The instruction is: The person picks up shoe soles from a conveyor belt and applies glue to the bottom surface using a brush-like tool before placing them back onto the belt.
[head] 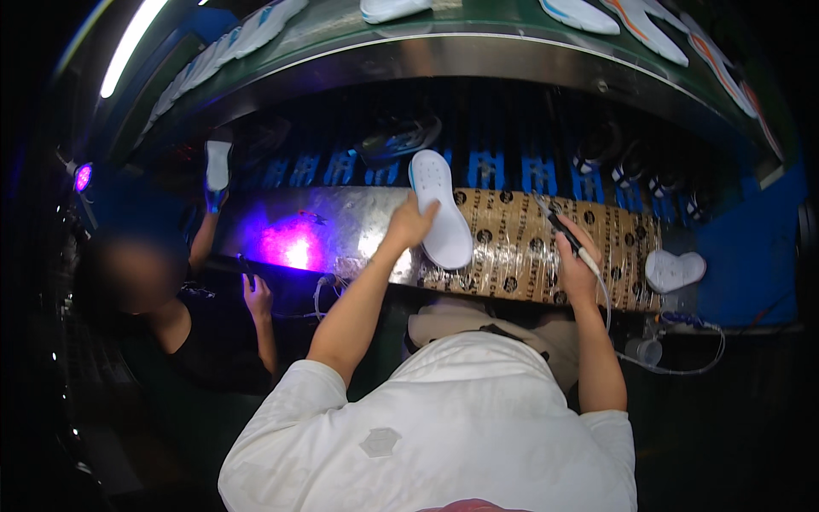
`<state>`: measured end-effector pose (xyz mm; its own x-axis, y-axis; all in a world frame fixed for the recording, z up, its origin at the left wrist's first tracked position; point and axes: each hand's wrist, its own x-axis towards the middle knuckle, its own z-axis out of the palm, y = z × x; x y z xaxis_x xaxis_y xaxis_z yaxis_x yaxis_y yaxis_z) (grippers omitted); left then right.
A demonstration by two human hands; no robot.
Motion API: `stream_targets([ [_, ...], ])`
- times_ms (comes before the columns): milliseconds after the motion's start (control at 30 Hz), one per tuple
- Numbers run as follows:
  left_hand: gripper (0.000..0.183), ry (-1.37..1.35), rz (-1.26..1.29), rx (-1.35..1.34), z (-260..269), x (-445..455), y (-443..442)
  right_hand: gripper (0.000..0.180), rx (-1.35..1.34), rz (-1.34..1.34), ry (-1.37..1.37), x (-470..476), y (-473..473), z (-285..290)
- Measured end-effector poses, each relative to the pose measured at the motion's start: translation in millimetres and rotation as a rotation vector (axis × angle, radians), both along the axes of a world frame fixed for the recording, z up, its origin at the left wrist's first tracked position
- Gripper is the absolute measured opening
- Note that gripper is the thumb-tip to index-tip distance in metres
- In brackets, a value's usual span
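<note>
My left hand (409, 222) grips a white foam shoe sole (446, 233) at its left edge, thumb on the face and the other fingers hidden beneath. The sole stands toe-to-heel away from me, with small holes near its far end and a strip of blue along its left side. In my right hand (579, 262) is a slim black pen-like tool (566, 232), its thin tip pointing away and to the left, apart from the sole. A white hose or cable (604, 301) runs down from the tool's rear. Under both hands lies a bench covering of printed brown paper under clear film (505, 256).
Another white sole (675, 271) lies at the bench's right end. Beyond the bench, blue slatted supports (486, 169) carry dark shoes (630, 173). A raised conveyor (473, 54) holds more soles. At left, a co-worker's hand (258, 297) holds a dark tool beside a purple-lit metal surface (291, 240).
</note>
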<state>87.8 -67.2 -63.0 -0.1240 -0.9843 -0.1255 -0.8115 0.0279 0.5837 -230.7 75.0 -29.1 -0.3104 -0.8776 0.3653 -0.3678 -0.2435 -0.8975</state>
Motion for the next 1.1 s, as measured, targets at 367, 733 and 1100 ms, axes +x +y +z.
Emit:
stream_targets([
  [367,0.126,-0.297,0.157,0.226,11,-72,46,0.030,0.075,-0.087,0.130,-35,-7,-96],
  [733,0.093,-0.331,-0.370,0.062,-4,-61,-33,0.030,0.112,-0.093,0.107,-35,-7,-92],
  [1100,0.052,-0.092,-0.541,-0.029,9,2,-2,0.030,-0.008,-0.058,0.118,-38,-9,-100],
])
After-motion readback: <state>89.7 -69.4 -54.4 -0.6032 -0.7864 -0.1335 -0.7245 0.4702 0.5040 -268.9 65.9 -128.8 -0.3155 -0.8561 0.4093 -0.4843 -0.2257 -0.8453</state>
